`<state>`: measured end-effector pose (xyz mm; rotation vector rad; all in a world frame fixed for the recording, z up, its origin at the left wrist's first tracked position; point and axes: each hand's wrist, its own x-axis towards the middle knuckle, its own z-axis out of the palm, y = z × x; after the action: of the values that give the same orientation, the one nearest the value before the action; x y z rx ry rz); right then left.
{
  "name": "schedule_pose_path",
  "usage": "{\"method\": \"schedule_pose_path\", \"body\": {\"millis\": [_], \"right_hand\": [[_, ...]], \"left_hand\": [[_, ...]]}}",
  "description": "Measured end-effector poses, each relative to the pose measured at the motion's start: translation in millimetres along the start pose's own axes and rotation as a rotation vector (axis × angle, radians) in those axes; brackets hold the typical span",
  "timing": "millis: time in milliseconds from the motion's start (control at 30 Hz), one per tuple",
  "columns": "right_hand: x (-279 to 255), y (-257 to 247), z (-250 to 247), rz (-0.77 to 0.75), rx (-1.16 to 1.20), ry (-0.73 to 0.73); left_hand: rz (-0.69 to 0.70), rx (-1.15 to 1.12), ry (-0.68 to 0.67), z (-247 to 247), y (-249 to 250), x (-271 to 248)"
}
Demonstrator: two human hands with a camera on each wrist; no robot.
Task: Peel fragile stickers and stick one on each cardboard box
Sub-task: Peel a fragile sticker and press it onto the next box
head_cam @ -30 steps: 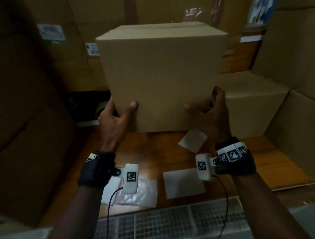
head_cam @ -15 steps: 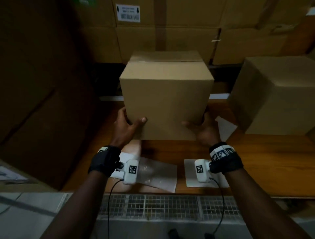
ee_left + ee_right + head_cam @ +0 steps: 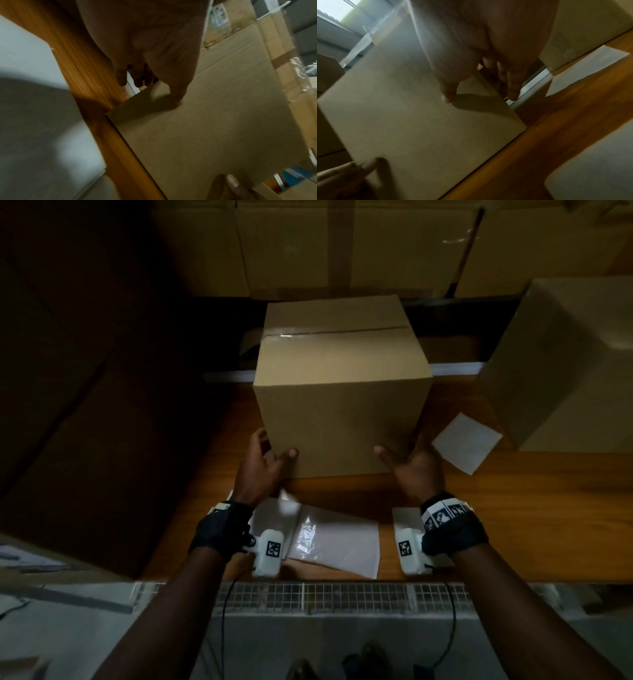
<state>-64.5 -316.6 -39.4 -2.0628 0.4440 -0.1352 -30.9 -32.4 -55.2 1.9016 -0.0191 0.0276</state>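
Note:
A plain taped cardboard box (image 3: 342, 405) stands on the wooden table (image 3: 513, 525), right in front of me. My left hand (image 3: 274, 446) is at its lower left corner, thumb on the front face and straight fingers along the left side. At the lower right corner my right hand (image 3: 399, 446) lies the same way. The wrist views show the box face (image 3: 205, 135) (image 3: 411, 121) with each thumb tip touching it. A white sticker sheet (image 3: 466, 443) lies to the right of the box. A clear bag of sheets (image 3: 329, 539) lies near the front edge. No sticker shows on the box.
A second cardboard box (image 3: 565, 364) stands at the right on the table. A large dark carton (image 3: 85, 405) walls off the left side. Stacked cartons (image 3: 308, 244) fill the back. A wire grid (image 3: 325, 594) runs along the table's front edge.
Both hands have brought the box down from the air onto the table. The view has tipped down, so the box's taped top now shows.

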Motion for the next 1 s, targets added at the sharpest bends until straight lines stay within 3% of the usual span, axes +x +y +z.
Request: {"method": "schedule_pose_path", "body": {"millis": [67,133,267,400,633,1000], "right_hand": [[-16.2,-2.7,2.6,0.014,-0.085,0.136],[-42.8,-2.6,9.9,-0.045,-0.236,0.172],[-102.1,16.9,40.3,-0.141,-0.510,-0.077],[-132.5,34.9,67.4,-0.205,-0.715,-0.184],[-129.2,57.5,59.5,-0.195,-0.886,-0.208],[-95.8,92.4,-16.2,-0.221,-0.908,-0.266]], "left_hand": [[0.049,0.182,0.019,-9.1,-8.5,-11.6],[0.115,0.417,0.033,-19.7,-25.4,-30.2],[0.144,0.768,0.004,-26.4,-53.5,-74.0],[-0.018,0.982,-0.112,-18.3,-59.9,-104.4],[-0.114,1.002,-0.158,3.0,-59.6,-117.0],[-0.155,0.883,-0.146,78.8,-29.0,-123.7]]}}
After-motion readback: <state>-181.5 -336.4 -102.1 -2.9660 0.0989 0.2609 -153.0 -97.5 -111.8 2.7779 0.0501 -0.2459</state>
